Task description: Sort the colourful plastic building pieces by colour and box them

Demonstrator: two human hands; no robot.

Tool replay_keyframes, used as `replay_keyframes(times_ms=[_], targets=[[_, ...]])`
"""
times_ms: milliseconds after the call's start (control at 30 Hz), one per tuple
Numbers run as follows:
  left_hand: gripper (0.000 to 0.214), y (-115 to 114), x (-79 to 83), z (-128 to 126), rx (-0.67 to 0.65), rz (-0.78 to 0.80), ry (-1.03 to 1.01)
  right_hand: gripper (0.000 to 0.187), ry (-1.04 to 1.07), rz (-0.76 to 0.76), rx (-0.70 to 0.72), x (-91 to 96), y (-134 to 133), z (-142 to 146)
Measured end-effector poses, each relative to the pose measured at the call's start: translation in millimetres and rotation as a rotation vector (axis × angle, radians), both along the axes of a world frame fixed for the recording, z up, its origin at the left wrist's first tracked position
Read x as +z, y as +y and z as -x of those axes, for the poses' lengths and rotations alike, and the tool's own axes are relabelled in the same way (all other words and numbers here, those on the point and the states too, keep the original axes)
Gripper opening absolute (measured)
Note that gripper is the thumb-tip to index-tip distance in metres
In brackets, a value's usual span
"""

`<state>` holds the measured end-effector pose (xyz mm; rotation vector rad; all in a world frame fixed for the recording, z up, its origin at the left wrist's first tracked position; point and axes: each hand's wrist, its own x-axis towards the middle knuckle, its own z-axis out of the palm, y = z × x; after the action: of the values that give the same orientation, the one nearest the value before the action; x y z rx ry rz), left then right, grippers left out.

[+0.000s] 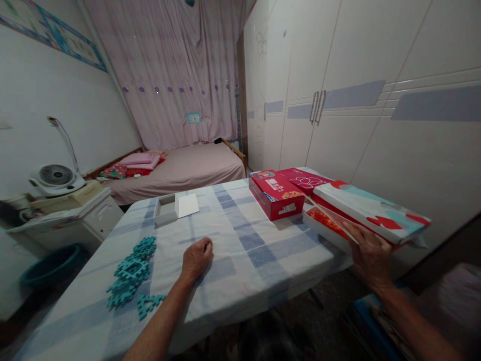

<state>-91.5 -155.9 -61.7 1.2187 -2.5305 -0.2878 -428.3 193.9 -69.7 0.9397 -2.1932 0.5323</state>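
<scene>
My left hand (196, 259) rests as a loose fist on the checked tablecloth (240, 240), with nothing seen in it. Teal foam puzzle pieces (131, 273) lie to its left. My right hand (370, 255) is at the table's right edge, fingers up against a flat white box (325, 226) with red contents; its tilted lid (370, 209), white with red and teal shapes, sits just above the hand. Whether the fingers grip the lid or the box edge is unclear.
Two red boxes (278, 194) (306, 180) lie behind the white one. A small open white box (166, 208) with its lid (188, 204) sits at the table's far side. White wardrobes (376, 100) stand right, a bed (180, 168) behind, a fan (56, 178) left.
</scene>
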Motion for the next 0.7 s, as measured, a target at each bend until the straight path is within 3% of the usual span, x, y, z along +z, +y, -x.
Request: replay_keyframes(times_ms=[133, 267, 433, 567, 700], targets=[[0.025, -0.8, -0.3, 0.3, 0.005, 0.000, 0.003, 0.044, 0.015, 0.156, 0.024, 9.8, -0.1, -11.6], [0.025, -2.0, -1.8, 0.0, -0.003, 0.001, 0.011, 0.040, 0.036, 0.202, 0.185, 23.7, -18.7, -42.3], [0.026, -4.1, -5.4, -0.6, -0.018, 0.004, 0.041, 0.041, 0.012, 0.092, 0.446, 17.0, -71.9, -85.8], [0.025, -4.6, -6.8, -0.1, -0.019, -0.005, 0.067, 0.045, -0.054, -0.014, 0.515, -3.1, -114.6, -112.2], [0.025, -3.7, -6.0, -0.4, -0.018, -0.009, 0.078, 0.053, -0.102, -0.173, 0.587, -12.4, -125.7, -129.8]])
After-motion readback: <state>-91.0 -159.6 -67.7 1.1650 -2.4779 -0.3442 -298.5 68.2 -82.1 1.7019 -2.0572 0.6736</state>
